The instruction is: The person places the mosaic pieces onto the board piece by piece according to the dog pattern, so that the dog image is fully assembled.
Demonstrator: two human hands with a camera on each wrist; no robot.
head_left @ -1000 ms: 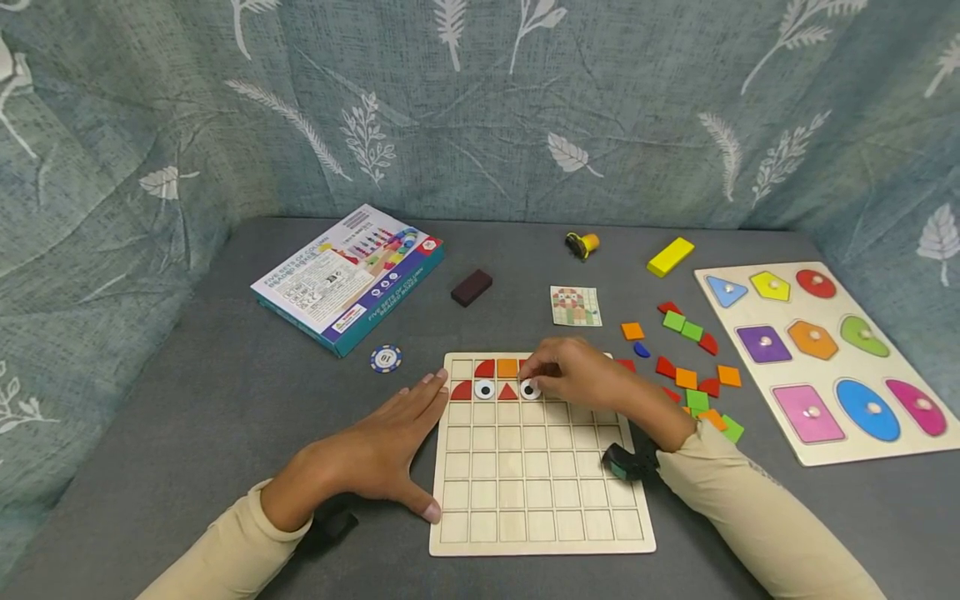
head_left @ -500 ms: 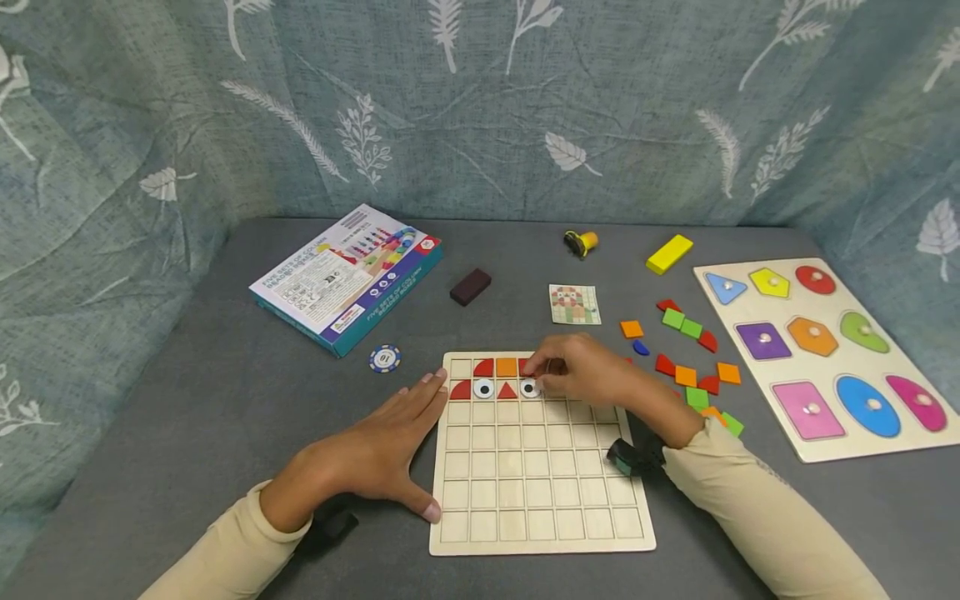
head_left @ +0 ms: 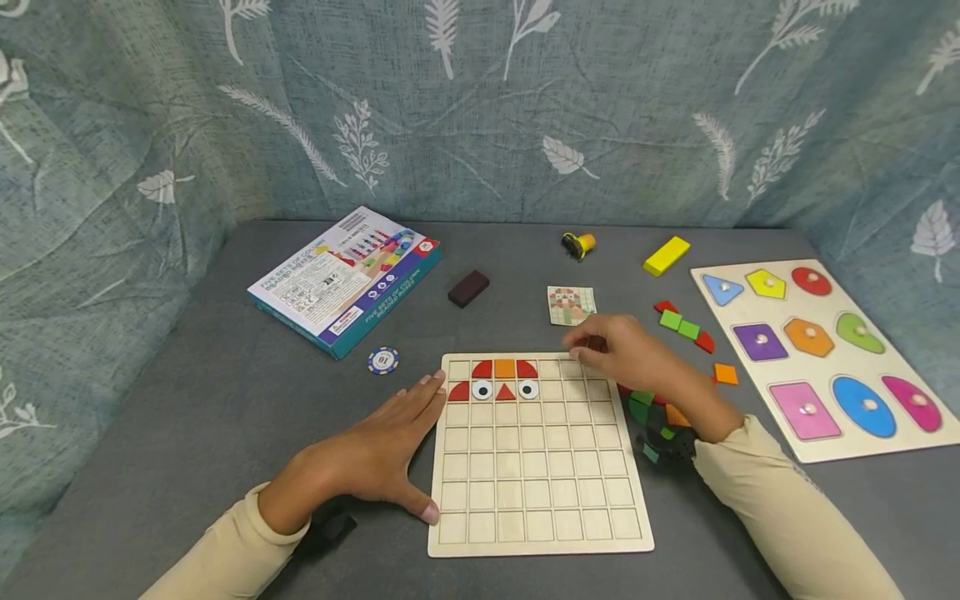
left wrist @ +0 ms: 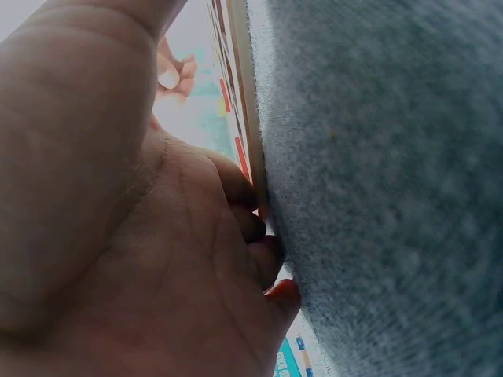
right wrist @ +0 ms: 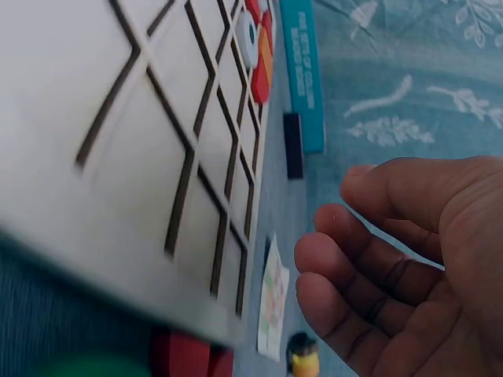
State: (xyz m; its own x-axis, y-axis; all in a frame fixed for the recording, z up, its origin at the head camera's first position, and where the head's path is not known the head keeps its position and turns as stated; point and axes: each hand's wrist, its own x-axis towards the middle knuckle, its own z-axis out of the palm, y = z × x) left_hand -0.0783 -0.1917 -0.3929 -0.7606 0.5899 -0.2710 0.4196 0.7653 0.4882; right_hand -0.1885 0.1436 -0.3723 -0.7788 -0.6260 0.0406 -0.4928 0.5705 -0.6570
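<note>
A wooden grid board (head_left: pixel 521 479) lies on the grey table. Its top rows hold red quarter-circle pieces (head_left: pixel 527 368), an orange square (head_left: pixel 505 368), a red triangle (head_left: pixel 506 392) and two round eye pieces (head_left: pixel 528 389). My left hand (head_left: pixel 378 446) rests along the board's left edge, fingers extended and thumb near the lower corner. Above the board's upper right part is my right hand (head_left: pixel 622 354), loosely bent; in the right wrist view no piece shows between its fingers. A small picture card (head_left: pixel 570 305) lies just behind it. My right forearm covers some loose pieces.
Loose green squares (head_left: pixel 678 325), red pieces (head_left: pixel 704 342) and an orange square (head_left: pixel 725 374) lie right of the board. Farther right is a shape puzzle (head_left: pixel 789 446). A box (head_left: pixel 341 283), poker chip (head_left: pixel 383 361), dark block (head_left: pixel 468 288), yellow block (head_left: pixel 666 256) and yellow-black object (head_left: pixel 578 244) surround the board.
My right hand has left the red quarter-circle beside the orange square and moved right and slightly back. That piece now shows fully in its cell. My left hand stays at the board's edge.
</note>
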